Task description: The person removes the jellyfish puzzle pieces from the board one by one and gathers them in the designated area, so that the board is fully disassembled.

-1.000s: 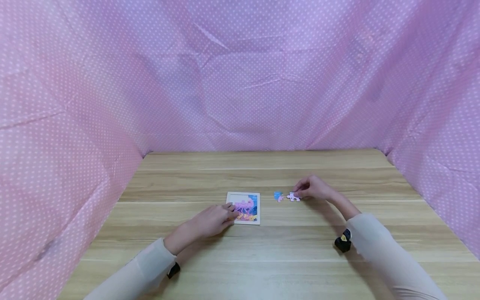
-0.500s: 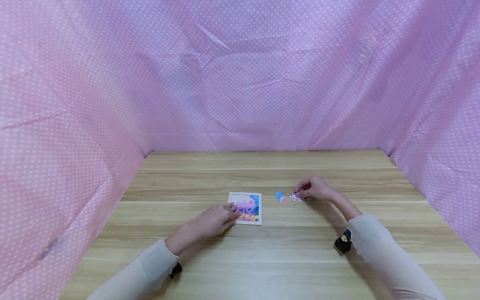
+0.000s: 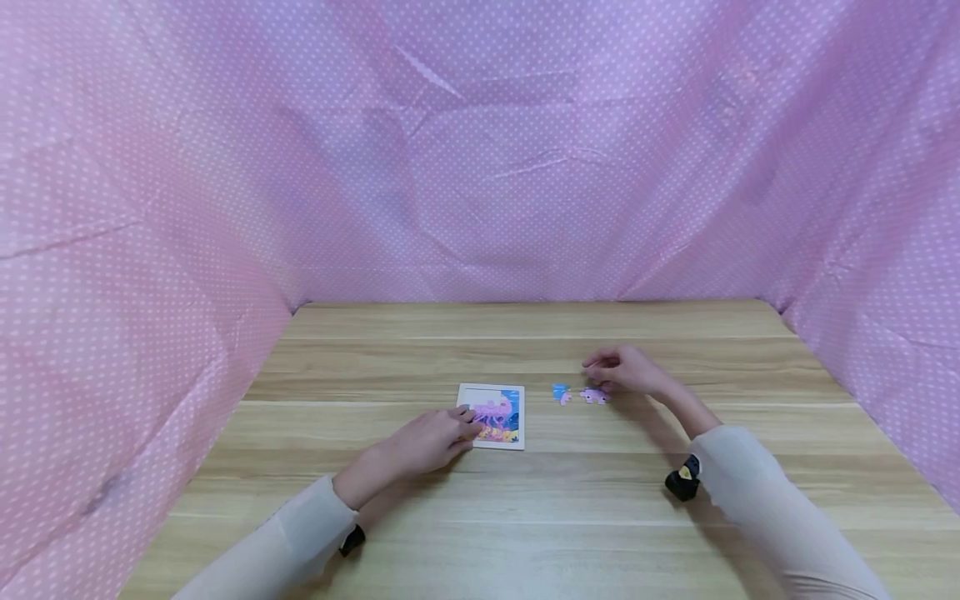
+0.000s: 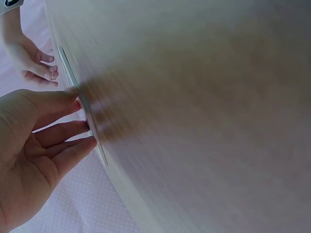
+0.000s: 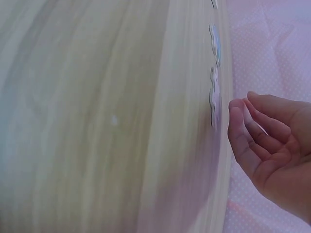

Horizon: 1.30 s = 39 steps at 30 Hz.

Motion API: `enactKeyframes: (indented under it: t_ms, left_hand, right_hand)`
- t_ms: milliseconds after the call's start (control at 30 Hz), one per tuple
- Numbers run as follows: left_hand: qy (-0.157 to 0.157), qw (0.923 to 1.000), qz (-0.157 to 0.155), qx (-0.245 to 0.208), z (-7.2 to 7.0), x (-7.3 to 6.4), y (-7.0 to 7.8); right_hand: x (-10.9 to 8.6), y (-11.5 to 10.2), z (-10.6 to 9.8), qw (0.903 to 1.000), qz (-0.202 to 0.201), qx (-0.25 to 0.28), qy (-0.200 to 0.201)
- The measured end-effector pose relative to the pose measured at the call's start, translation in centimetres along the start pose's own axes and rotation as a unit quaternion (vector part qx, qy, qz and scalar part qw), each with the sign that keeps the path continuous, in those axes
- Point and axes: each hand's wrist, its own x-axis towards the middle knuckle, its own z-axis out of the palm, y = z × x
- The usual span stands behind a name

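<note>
A small square jigsaw board (image 3: 520,417) with a white border and a pink, blue and yellow picture lies on the table. My left hand (image 3: 435,439) rests its fingertips on the board's left side, hiding part of the picture. In the left wrist view the board (image 4: 73,73) shows edge-on under the fingers and thumb. To the right of it lie a blue-and-pink jigsaw piece (image 3: 560,391) and a lilac jigsaw piece (image 3: 595,397). Just above the lilac piece hovers my right hand (image 3: 626,371), fingers loosely bent. Nothing shows between its fingertips in the right wrist view.
The wooden table (image 3: 480,517) runs back to a pink dotted cloth (image 3: 480,208), which also hangs at both sides. Dark wrist cameras (image 3: 682,479) sit below the sleeves.
My right hand has let go of the lilac piece and lifted slightly up and left of it. That piece now lies turned differently. My left hand stays on the board.
</note>
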Motion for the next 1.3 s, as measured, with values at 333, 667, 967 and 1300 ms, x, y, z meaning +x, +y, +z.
enactKeyframes:
  t_ms: [333,667,967,1300]
  left_hand:
    - [0.000,0.9999,-0.016,0.006,0.7,0.1,1.4]
    - [0.009,0.9998,-0.017,0.007,1.0,0.2,2.9]
    - [0.006,0.9996,-0.026,0.011,1.1,0.2,3.2]
    - [0.002,0.9997,-0.025,0.006,1.0,0.3,2.7]
  right_hand:
    - [1.0,-0.4,1.0,0.9969,-0.055,-0.057,0.000]
    - [1.5,-1.6,2.6,0.9965,-0.063,-0.041,-0.036]
    - [2.2,-3.3,4.7,0.9894,-0.103,-0.052,-0.089]
    - [3.4,-4.6,6.4,0.9817,-0.120,-0.043,-0.141]
